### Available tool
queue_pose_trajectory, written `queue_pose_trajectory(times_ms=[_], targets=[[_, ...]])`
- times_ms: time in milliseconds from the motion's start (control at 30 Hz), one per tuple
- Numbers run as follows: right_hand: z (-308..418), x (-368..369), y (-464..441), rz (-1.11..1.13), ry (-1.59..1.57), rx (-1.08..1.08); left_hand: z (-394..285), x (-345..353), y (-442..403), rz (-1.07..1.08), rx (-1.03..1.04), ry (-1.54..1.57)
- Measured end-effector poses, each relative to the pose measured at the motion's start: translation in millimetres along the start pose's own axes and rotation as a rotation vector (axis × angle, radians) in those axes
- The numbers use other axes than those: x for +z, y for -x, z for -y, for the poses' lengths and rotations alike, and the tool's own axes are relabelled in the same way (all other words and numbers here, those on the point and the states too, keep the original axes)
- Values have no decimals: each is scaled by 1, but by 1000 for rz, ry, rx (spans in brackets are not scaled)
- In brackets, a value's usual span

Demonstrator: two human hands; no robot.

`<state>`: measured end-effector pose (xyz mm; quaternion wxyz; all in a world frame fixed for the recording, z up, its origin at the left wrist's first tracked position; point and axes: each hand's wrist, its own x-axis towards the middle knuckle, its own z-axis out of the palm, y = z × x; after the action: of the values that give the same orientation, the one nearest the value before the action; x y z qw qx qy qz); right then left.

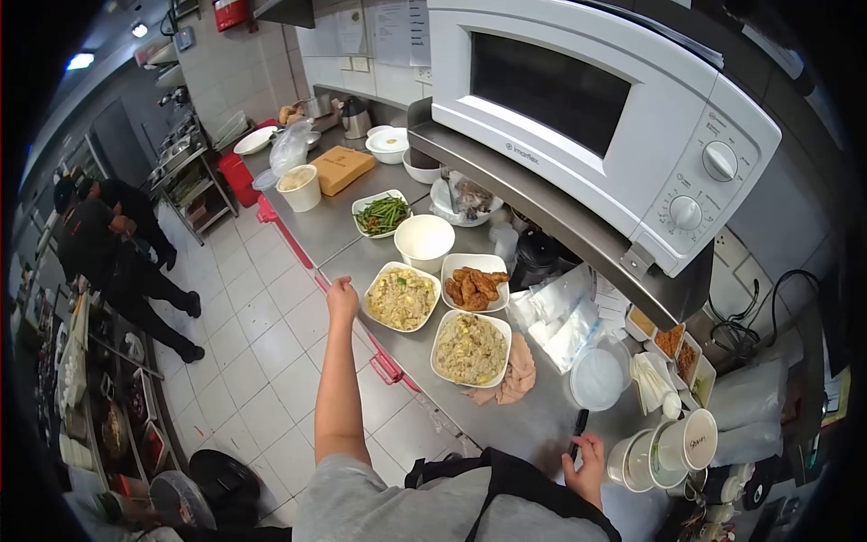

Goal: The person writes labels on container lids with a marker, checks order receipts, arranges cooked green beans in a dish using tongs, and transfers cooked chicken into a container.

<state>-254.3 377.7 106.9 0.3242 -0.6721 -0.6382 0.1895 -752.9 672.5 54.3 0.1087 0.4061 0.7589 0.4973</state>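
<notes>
Where the left hand [341, 301] hovers, rice [402, 299] — pale, yellow-flecked, heaped

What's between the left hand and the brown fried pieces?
In the head view, a serving of yellowish rice in a white bowl lies between the left hand and the brown fried pieces.

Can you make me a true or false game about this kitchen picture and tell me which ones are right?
1. Two white bowls hold fried rice. True.
2. The left hand is buried in the fried rice. False: the left hand is beside one of those bowls.
3. The microwave sits on a shelf. True.
4. The microwave's body is black. False: it is white.
5. The right hand is near the white tubs. True.
</notes>
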Motion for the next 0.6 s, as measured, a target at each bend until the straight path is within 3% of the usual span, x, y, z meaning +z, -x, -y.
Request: queue_pose_trajectory(times_ms=[133,367,600], targets=[[-3,10,4,32,-29,8,-11,-1,-1,504,-325,-21],[-42,22,20,64,-79,55,-21,-13,46,715,-431,223],[-25,29,5,205,-108,1,-20,-8,68,686,-504,452]])
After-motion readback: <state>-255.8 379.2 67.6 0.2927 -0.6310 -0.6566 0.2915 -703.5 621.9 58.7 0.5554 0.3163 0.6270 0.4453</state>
